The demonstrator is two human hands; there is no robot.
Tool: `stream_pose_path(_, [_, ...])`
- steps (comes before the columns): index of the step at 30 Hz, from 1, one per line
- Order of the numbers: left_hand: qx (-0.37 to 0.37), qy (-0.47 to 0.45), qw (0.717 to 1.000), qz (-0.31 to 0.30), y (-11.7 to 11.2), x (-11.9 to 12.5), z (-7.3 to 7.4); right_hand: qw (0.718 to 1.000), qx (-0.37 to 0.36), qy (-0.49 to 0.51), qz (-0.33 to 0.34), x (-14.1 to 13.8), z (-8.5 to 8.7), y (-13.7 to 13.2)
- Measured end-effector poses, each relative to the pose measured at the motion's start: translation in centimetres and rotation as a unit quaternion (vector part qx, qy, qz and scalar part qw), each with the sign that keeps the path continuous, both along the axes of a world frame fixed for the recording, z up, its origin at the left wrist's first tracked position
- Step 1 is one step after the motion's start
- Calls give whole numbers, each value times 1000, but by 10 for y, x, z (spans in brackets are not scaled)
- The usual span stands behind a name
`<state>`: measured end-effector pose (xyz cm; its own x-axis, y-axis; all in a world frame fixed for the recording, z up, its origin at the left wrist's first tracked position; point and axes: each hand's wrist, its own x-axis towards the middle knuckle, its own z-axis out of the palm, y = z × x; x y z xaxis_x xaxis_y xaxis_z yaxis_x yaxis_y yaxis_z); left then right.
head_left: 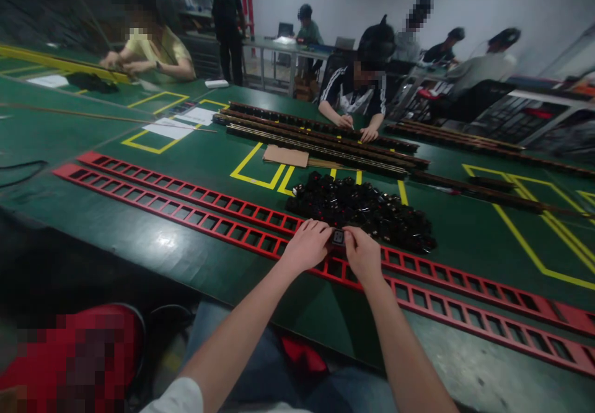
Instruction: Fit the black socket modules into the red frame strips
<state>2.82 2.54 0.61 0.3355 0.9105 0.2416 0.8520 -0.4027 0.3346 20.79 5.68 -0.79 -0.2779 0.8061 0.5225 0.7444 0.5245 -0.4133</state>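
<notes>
Fingers of the right hand (364, 253) clamp a part (338, 237) over the far strip (576, 320); for the left hand (309, 244), I cannot tell. Uneven pressure could tip it.

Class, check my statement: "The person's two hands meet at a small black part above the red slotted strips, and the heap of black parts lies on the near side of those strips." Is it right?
Not quite: the heap of black parts lies on the far side of the red slotted strips, as the head view shows. The rest stands.
</notes>
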Motion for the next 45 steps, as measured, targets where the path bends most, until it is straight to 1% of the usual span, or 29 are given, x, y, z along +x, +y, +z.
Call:
stream_pose_path(3, [9, 0, 1000, 2, -1, 2, -1, 999, -35, 15, 2, 0, 1, -1])
stream_pose_path(6, [22, 6, 1000, 4, -2, 4, -5, 998, -56, 22, 3, -1, 2, -3])
stream_pose_path(11, [39, 10, 999, 4, -2, 5, -14, 997, -73, 11, 8, -1, 5, -7])
stream_pose_path(14, [48, 15, 999, 2, -2, 5, -17, 997, -74, 12, 1, -1, 6, -8])
stream_pose_path(19, [43, 12, 999, 11, -2, 6, -15, 997, -75, 3, -9, -1, 10, -10])
stream_pose_path(24, [30, -7, 1000, 6, -1, 6, -14, 998, -63, -16, 24, -2, 15, -12])
stream_pose_path(30, [34, -7, 999, 5, -1, 6, -13, 996, -63, -59, 13, -3, 14, -10])
stream_pose_path(37, [26, -1, 1000, -3, -2, 5, -12, 995, -60, -76, 5, -4, 13, -10])
stream_pose_path(41, [29, 1, 1000, -4, -2, 5, -10, 997, -59, -49, 0, -4, 5, -4])
stream_pose_path(42, [29, 1, 1000, -4, -2, 5, -9, 998, -60, -34, 1, -4, 5, -3])
stream_pose_path(43, [30, 0, 1000, -3, -1, 5, -9, 998, -63, -10, 7, -5, 9, -3])
stream_pose_path(44, [29, -2, 1000, -3, -1, 4, -8, 997, -66, 23, 16, -6, 16, -5])
stream_pose_path(45, [29, -5, 1000, -5, -1, 4, -8, 995, -69, 66, 33, -7, 27, -9])
